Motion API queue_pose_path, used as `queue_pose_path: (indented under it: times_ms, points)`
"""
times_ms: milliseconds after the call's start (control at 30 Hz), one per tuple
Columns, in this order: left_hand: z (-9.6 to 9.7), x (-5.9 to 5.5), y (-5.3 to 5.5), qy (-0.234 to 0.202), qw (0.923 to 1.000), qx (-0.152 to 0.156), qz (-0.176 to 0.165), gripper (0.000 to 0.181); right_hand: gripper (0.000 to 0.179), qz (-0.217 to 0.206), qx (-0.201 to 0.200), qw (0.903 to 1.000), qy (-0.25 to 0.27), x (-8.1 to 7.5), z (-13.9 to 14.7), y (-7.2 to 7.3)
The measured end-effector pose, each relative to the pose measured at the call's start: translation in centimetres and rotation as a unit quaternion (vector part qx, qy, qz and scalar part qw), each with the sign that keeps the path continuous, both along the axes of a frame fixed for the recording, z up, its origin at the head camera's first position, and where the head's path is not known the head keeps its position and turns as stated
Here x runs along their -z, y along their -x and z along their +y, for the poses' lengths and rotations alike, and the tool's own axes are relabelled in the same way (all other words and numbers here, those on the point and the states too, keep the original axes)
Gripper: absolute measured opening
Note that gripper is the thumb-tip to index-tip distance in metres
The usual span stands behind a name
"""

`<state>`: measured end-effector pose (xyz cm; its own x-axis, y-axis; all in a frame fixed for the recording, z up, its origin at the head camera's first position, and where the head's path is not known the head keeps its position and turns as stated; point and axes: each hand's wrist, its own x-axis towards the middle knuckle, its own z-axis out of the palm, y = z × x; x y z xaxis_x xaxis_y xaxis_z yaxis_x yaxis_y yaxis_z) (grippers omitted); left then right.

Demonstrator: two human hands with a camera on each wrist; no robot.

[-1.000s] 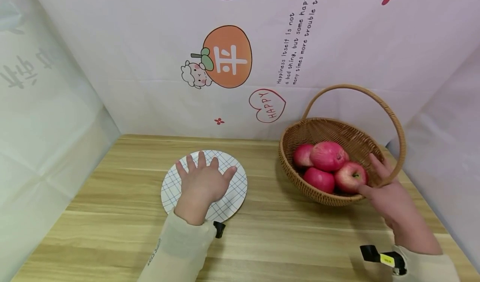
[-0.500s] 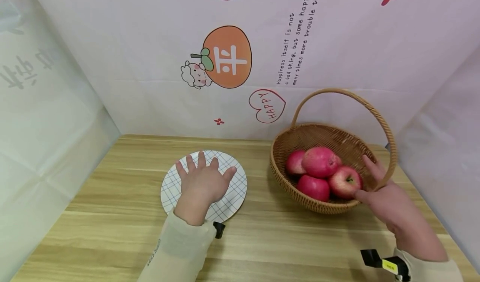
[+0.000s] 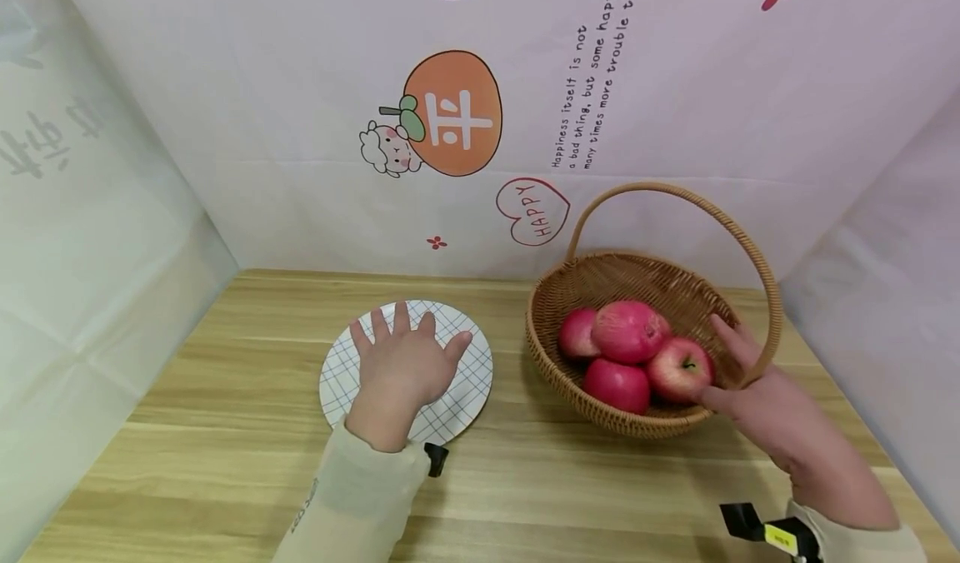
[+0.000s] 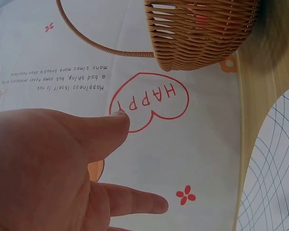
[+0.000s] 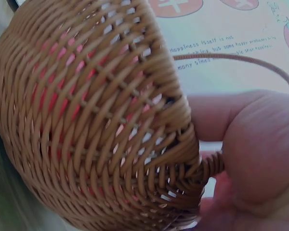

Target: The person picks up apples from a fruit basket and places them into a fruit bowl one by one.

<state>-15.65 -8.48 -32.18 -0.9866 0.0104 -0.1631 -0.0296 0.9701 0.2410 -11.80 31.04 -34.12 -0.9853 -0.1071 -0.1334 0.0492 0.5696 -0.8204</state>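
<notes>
My right hand (image 3: 780,409) grips the right rim of a brown wicker basket (image 3: 615,421), right at the foot of its arched handle (image 3: 765,288). Its thumb lies over the front of the rim, with fingers reaching inside. The right wrist view shows the woven outer wall (image 5: 96,110) with red showing through the gaps. Several red apples (image 3: 628,331) are heaped in the basket. My left hand (image 3: 408,371) is spread palm down over a round white plate (image 3: 468,380) with blue grid lines, covering part of it. Nothing is held in that hand.
The wooden table (image 3: 225,396) ends at a white printed backdrop (image 3: 300,130) behind the basket and plate. White sheets also stand at the left and right sides. Bare tabletop separates the plate from the basket, and more of it lies in front.
The basket with its apples has moved left and a little toward me, nearer the plate, with my right hand on its rim throughout. My left hand and the plate have stayed in place.
</notes>
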Motion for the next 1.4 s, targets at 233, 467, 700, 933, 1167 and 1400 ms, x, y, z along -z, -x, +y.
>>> queue_pose_path:
  times_ms: [233,467,700,933,1167,1400]
  points:
    - [0.7,-0.6,-0.3,-0.002,0.9998,0.020,-0.005,0.077,0.112,0.010,-0.042,0.9990,0.008,0.1,0.5,0.0]
    - [1.6,-1.2,-0.7,-0.015,0.9990,0.043,0.005,0.075,0.111,0.027,-0.066,0.9974,0.000,0.2,0.9,0.1]
    - [2.5,-1.8,-0.9,-0.022,0.9970,0.069,0.029,0.075,0.113,0.031,-0.072,0.9967,-0.022,0.2,1.1,0.3]
    - [3.4,-2.4,-0.7,-0.031,0.9927,0.095,0.068,0.073,0.114,0.032,-0.073,0.9964,-0.028,0.3,1.4,0.0]
    - [4.3,-3.2,0.2,-0.035,0.9859,0.137,0.089,0.075,0.115,0.026,-0.068,0.9960,-0.053,-0.1,1.2,0.0]
    - [5.8,-3.7,1.2,-0.079,0.9696,0.218,0.079,0.082,0.117,0.024,-0.065,0.9962,-0.052,0.0,1.1,-0.1]
